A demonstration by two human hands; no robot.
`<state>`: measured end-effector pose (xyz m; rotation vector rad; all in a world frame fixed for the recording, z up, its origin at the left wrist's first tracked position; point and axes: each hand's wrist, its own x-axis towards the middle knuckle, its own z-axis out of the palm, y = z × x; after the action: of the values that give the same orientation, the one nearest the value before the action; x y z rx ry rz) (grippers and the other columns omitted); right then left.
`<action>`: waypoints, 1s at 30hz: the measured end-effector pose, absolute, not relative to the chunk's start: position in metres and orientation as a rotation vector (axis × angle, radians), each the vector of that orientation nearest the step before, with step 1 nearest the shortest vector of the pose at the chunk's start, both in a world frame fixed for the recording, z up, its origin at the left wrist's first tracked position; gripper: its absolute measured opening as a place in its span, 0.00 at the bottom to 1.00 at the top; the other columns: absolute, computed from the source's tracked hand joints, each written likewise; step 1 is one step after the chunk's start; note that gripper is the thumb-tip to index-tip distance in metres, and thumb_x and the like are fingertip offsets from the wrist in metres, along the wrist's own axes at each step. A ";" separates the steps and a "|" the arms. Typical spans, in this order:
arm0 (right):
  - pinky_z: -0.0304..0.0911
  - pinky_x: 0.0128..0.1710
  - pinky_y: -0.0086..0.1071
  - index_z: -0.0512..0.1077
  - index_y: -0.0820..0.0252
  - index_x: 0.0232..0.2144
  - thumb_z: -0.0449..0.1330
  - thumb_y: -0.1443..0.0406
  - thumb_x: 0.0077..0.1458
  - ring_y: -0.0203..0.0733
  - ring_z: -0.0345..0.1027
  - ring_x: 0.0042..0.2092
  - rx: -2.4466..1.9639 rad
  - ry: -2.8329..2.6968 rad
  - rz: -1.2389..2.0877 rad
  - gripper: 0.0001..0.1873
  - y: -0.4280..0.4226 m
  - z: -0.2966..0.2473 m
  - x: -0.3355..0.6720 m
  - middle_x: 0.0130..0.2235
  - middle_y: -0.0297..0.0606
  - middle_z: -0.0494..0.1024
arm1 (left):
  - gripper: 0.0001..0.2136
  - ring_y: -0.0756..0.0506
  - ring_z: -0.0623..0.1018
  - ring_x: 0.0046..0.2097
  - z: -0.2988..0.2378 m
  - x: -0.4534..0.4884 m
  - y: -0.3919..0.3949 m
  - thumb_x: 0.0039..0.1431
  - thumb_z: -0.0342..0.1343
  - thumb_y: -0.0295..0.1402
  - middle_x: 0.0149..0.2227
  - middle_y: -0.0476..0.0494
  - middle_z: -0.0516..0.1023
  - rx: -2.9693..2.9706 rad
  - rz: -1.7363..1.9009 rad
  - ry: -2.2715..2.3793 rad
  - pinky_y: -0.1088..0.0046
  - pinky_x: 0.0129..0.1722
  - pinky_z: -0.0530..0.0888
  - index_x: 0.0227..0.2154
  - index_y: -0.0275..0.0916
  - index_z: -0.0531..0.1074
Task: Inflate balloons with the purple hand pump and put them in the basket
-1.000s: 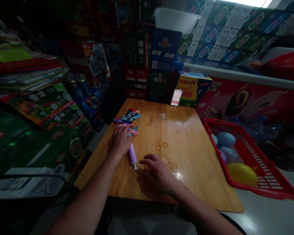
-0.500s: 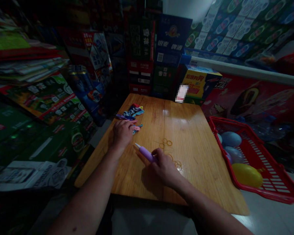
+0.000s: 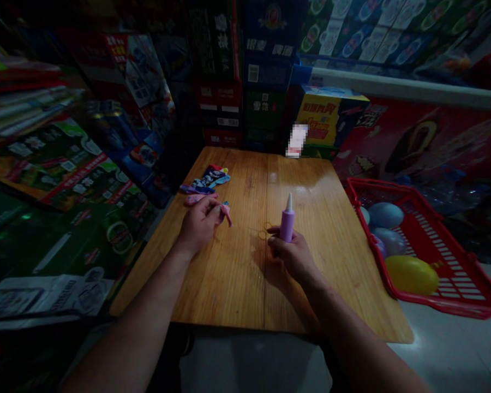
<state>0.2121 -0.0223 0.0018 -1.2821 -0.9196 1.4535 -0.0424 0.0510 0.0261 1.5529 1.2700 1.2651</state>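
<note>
My right hand (image 3: 291, 255) grips a small purple balloon pump (image 3: 287, 219) and holds it upright over the wooden table (image 3: 245, 273), nozzle pointing up. My left hand (image 3: 198, 222) pinches a limp pink balloon (image 3: 226, 213) just above the table's left side. A small heap of flat uninflated balloons (image 3: 207, 181) lies beyond the left hand. A few rubber bands (image 3: 265, 228) lie on the wood between the hands, partly hidden by my right hand.
A red plastic basket (image 3: 445, 256) on the floor at the right holds inflated balloons, yellow (image 3: 411, 274) and pale blue (image 3: 385, 215). Stacked cartons and printed boxes (image 3: 229, 76) crowd the left side and back. A yellow box (image 3: 327, 117) stands behind the table.
My right hand picked the pump up off the table and turned it upright. My left hand closed on a pink balloon and lifted it slightly.
</note>
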 end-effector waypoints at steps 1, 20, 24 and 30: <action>0.65 0.27 0.32 0.77 0.59 0.46 0.72 0.62 0.47 0.39 0.73 0.30 -1.248 -0.882 1.478 0.22 -0.021 0.003 0.211 0.38 0.39 0.81 | 0.07 0.43 0.80 0.39 0.025 -0.033 0.046 0.67 0.59 0.37 0.35 0.43 0.82 1.442 1.241 1.157 0.64 0.43 0.77 0.34 0.40 0.75; 0.63 0.28 0.30 0.78 0.61 0.45 0.75 0.61 0.45 0.40 0.74 0.33 -1.203 -0.685 1.577 0.25 -0.015 0.006 0.219 0.35 0.40 0.82 | 0.13 0.52 0.69 0.23 0.011 0.026 0.022 0.63 0.63 0.44 0.27 0.51 0.73 1.200 0.917 1.215 0.77 0.19 0.61 0.36 0.39 0.76; 0.58 0.28 0.32 0.78 0.61 0.39 0.76 0.60 0.43 0.37 0.67 0.29 -1.362 -0.851 1.359 0.20 -0.015 0.008 0.219 0.33 0.37 0.79 | 0.13 0.53 0.70 0.25 0.011 0.026 0.021 0.60 0.69 0.42 0.30 0.50 0.75 1.059 0.902 1.060 0.79 0.21 0.62 0.39 0.38 0.78; 0.52 0.24 0.31 0.76 0.60 0.32 0.73 0.60 0.45 0.34 0.60 0.25 -1.398 -0.908 1.238 0.14 -0.009 0.009 0.234 0.26 0.34 0.75 | 0.15 0.54 0.75 0.29 0.005 0.019 0.030 0.49 0.76 0.35 0.34 0.48 0.80 0.822 0.992 0.952 0.80 0.28 0.70 0.37 0.37 0.80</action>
<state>0.2344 -0.0085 0.0087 -1.3984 -0.9085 1.2377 0.0188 0.0300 0.0051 0.8220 0.9518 0.9916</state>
